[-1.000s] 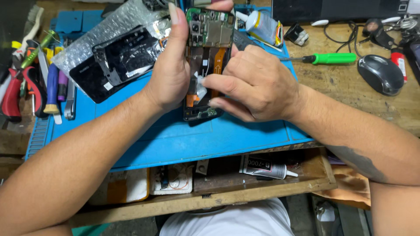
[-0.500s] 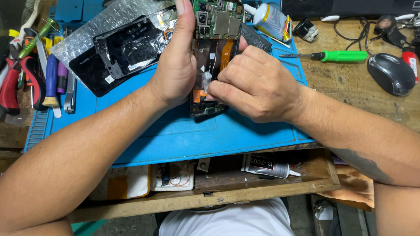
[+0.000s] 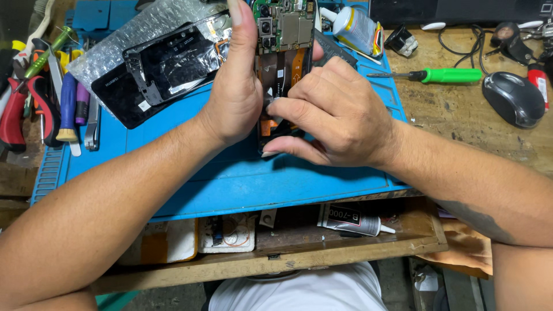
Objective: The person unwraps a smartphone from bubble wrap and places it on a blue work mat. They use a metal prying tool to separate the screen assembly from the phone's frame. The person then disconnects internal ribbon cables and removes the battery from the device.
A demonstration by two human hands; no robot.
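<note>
An opened phone (image 3: 283, 40) with its back off shows a green circuit board, camera modules and orange flex cables. It stands above the blue work mat (image 3: 230, 178). My left hand (image 3: 236, 86) grips its left edge, fingers reaching up past the top. My right hand (image 3: 328, 109) covers the phone's lower half, fingertips pressed on the inside near the flex cables and thumb under the bottom edge. Whether the right fingers pinch a small part is hidden.
A black phone back cover (image 3: 167, 63) lies on bubble wrap at the mat's upper left. Pliers and screwdrivers (image 3: 34, 98) lie at the left edge. A green-handled screwdriver (image 3: 443, 75), a glue bottle (image 3: 354, 26) and a mouse (image 3: 512, 98) are on the right. A glue tube (image 3: 351, 219) rests in the open drawer.
Both hands and the phone sit slightly higher in view than before. The right fingers have shifted a little over the phone's lower half.
</note>
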